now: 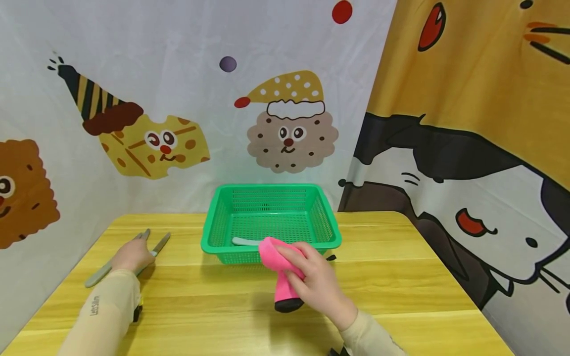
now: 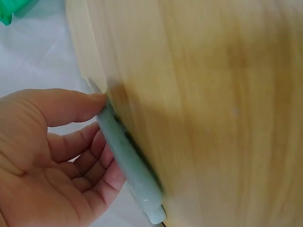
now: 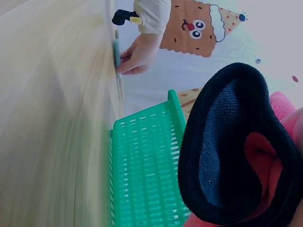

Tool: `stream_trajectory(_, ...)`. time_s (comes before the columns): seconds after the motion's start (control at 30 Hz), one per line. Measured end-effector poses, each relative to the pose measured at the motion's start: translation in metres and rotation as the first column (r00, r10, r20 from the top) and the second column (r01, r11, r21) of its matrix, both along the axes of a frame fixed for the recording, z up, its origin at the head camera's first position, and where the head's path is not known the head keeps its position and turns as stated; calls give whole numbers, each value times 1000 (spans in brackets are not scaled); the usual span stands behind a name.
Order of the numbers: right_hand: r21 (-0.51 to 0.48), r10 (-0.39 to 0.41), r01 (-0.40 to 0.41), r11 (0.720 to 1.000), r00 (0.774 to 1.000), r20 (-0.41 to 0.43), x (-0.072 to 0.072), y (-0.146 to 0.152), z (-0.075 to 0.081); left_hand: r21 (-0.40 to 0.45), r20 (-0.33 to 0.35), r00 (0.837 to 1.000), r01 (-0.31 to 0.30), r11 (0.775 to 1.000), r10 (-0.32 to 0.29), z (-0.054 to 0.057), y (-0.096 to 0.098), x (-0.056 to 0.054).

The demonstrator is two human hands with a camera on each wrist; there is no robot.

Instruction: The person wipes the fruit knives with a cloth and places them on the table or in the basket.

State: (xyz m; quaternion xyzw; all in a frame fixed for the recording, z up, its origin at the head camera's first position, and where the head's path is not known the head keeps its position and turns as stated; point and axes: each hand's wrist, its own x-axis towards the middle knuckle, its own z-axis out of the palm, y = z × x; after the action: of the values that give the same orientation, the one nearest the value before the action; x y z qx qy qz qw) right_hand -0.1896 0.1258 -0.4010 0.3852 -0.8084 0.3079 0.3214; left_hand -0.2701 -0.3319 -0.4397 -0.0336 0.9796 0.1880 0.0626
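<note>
My left hand point(image 1: 132, 255) is at the left of the table, thumb and fingers pinching a knife with a pale green handle point(image 2: 130, 161) low over the wood. A second knife point(image 1: 101, 273) with the same pale handle lies beside that hand. My right hand point(image 1: 313, 277) grips a pink cloth point(image 1: 287, 284) in front of the basket. In the right wrist view the cloth's black edging point(image 3: 191, 161) and dark inner side form a loop. Inside the green basket point(image 1: 271, 254), a pale-handled utensil point(image 1: 246, 242) lies along the front, its right end hidden behind the cloth.
The basket stands at the back middle of the wooden table point(image 1: 213, 306). Behind it hangs a white curtain point(image 1: 178, 44) with cartoon prints, and at the right a yellow, black and white one point(image 1: 392, 84). Dark straps show at both wrists.
</note>
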Motion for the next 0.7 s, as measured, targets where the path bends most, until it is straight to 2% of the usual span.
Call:
stream_trajectory(0.17,-1,10,-10,1000,1000,0,-2,-4,1,-5,-46,999,14,1000,-14,2,2,1)
stream_trajectory(0.3,-5,12,-11,1000,1000,10,-2,-6,2,42,-152,988,41,998,-35,5,5,2)
stream_trajectory(0.4,-12,13,-12,1000,1000,23,-2,-8,3,89,-271,962,68,994,-42,10,11,4)
stream_trajectory(0.47,-18,14,-13,1000,1000,27,-2,-9,3,122,-332,942,87,989,-42,18,17,5)
stream_trajectory(0.7,-53,20,-21,998,1000,-20,-4,-15,10,168,-481,876,112,979,-18,58,52,15)
